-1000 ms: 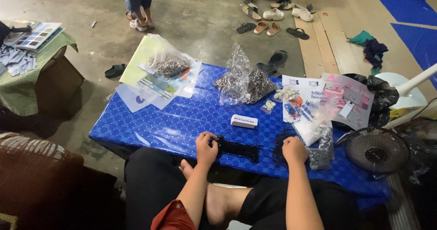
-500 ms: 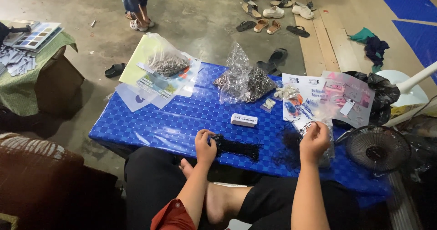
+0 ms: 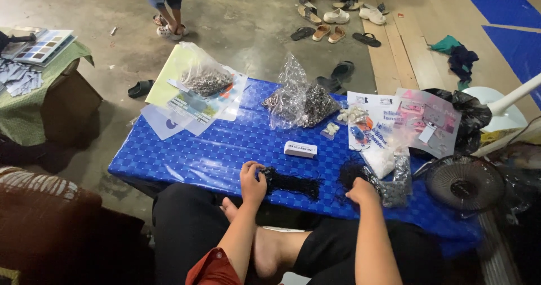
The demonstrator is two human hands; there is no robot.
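**Right hand dropping back to the black tangle**

Half a second on, the right hand (image 3: 360, 191) is lying lower and nearer the body than it was, when it was lifted over the clear bags; it is now resting at the near edge of the low desk with the blue chequered plastic cover (image 3: 214, 155). Its fingers are curling loosely onto a dark tangled clump of black cord (image 3: 350, 174), though whether they are pinching any of it cannot be told.

The left hand (image 3: 252, 182) is staying where it was, fingers pressed together and pinching the end of a long bundle of black cords (image 3: 293, 183), which is lying flat along the desk's near edge between the two hands.

Just right of the right hand, a small clear plastic bag of dark metal pieces (image 3: 394, 184) is lying against a bag of white pieces (image 3: 378, 161). A small white rectangular box (image 3: 300, 149) is sitting farther back on the desk, beyond the bundle. Behind that, a crumpled clear bag of dark beads (image 3: 298, 102) is standing upright. A round black fan grille (image 3: 463, 182) is sitting off the desk's right end.
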